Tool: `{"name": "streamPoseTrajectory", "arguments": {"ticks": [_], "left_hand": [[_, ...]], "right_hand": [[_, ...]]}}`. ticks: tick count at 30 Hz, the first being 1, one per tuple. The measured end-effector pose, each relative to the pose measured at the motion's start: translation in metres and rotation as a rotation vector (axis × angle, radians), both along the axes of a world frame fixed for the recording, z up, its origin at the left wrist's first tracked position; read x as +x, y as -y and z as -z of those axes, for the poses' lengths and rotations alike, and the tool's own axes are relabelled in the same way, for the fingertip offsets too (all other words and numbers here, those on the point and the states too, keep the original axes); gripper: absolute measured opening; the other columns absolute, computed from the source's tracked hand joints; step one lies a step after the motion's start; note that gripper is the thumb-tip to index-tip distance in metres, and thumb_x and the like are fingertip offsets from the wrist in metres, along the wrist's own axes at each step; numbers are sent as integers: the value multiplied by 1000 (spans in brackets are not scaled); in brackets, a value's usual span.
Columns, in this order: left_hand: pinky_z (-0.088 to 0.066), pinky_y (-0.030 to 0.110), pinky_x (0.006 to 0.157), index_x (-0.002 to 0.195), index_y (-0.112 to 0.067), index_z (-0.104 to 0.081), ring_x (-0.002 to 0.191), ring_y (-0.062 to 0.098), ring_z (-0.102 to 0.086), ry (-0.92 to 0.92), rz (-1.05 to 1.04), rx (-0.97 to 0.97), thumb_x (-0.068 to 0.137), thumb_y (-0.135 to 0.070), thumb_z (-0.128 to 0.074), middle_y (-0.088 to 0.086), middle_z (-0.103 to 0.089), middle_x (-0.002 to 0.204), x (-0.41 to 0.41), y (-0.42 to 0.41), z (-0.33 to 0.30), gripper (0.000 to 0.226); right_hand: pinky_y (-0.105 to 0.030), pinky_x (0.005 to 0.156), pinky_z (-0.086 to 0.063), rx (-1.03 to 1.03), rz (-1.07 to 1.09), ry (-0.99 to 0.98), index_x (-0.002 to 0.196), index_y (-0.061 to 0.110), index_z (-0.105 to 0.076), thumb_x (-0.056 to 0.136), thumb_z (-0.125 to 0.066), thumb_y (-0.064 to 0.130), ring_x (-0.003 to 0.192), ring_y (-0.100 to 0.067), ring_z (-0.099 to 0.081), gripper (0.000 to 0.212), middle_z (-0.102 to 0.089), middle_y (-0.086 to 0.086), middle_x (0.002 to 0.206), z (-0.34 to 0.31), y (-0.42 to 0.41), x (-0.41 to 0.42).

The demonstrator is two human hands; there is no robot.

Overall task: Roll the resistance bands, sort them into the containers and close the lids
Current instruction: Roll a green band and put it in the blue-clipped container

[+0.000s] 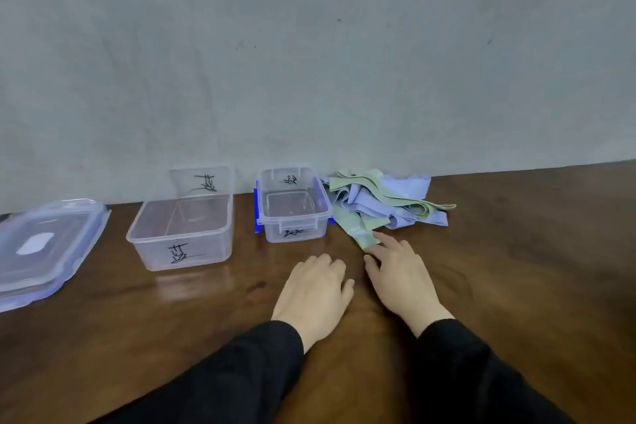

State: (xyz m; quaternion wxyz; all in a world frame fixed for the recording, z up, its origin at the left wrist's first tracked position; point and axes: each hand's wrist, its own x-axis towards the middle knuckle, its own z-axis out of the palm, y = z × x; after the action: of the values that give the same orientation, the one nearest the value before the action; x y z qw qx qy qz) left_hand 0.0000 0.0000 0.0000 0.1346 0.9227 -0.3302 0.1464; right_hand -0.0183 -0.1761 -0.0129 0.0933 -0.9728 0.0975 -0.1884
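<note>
A loose pile of green and blue resistance bands (382,203) lies against the wall at centre right. One green band (354,225) trails out toward me. My right hand (401,275) lies palm down with its fingertips touching that band's near end. My left hand (316,289) rests on the table beside it, fingers loosely curled, holding nothing. Two clear plastic containers with black handwriting stand uncovered: a larger one (182,246) at centre left and a smaller one (292,232) with blue clips just left of the pile.
Two clear lids with blue rims (44,251) lie stacked at the far left on the dark wooden table (516,286). A grey wall (309,62) rises directly behind the containers. Black sleeves cover both my forearms.
</note>
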Motion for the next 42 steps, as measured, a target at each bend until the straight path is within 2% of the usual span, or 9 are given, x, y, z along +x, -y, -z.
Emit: {"name": "streamPoseTrajectory", "arguments": {"ticks": [9,12,15,23,26,33,37,39,42], "left_hand": [[-44,32,71,82,-26,-50,75,14,-48,20,-57,10,98,-44,-37,-7,-50,80,2,5,2,28],[-46,34,73,81,-26,-50,75,15,-49,13,-79,26,98,-44,-38,-7,-49,79,0,5,2,28],[-47,35,75,84,-27,-50,76,13,-49,0,-84,7,97,-45,-39,-9,-50,81,-1,4,2,25],[-36,34,97,131,-23,-52,114,14,-48,224,-157,-203,93,-24,-54,-5,-52,123,7,-12,-10,38],[-32,42,107,140,-17,-47,129,21,-44,288,-230,-76,95,-19,-54,2,-51,139,41,-27,-17,46],[-46,41,81,117,-15,-71,86,27,-61,299,-93,-15,90,-18,-68,0,-69,84,96,-31,-14,27],[-49,44,88,123,-11,-67,100,34,-62,161,-47,-162,94,-15,-61,8,-69,102,97,-15,-17,30],[-40,43,100,126,-14,-63,116,26,-55,195,-33,-249,97,-22,-55,4,-64,119,79,-22,-23,31],[-36,30,97,124,-25,-61,108,11,-50,89,40,-305,99,-33,-44,-10,-57,114,29,-37,-16,31]], "right_hand": [[-36,73,-48,-56,-50,118,117,24,-68,91,-66,26,97,-19,-59,27,-69,6,106,-2,13,14],[-30,73,-42,113,-101,209,106,22,-63,87,-68,14,91,-18,-61,21,-66,6,95,-6,12,11],[-22,74,-41,372,-177,243,120,18,-56,89,-60,8,89,-10,-57,32,-60,8,102,-11,6,6],[-21,85,-42,415,-253,369,97,14,-73,87,-57,0,92,-11,-49,23,-54,7,91,-15,8,2],[-10,83,-37,453,-306,333,94,16,-74,86,-58,-2,91,-9,-49,26,-52,10,88,-18,5,3],[-11,70,-39,539,-507,92,84,24,-75,85,-57,-1,79,-13,-58,30,-57,9,88,-29,-4,-9],[-12,68,-40,518,-581,-25,88,24,-75,85,-58,1,76,-15,-59,29,-57,8,91,-28,-9,-7],[-12,70,-40,489,-595,-30,90,23,-75,85,-57,4,78,-15,-59,27,-56,9,91,-27,-11,-7],[-14,67,-41,498,-599,53,88,22,-75,84,-54,10,73,-14,-58,25,-56,10,89,-27,-13,-7]]}}
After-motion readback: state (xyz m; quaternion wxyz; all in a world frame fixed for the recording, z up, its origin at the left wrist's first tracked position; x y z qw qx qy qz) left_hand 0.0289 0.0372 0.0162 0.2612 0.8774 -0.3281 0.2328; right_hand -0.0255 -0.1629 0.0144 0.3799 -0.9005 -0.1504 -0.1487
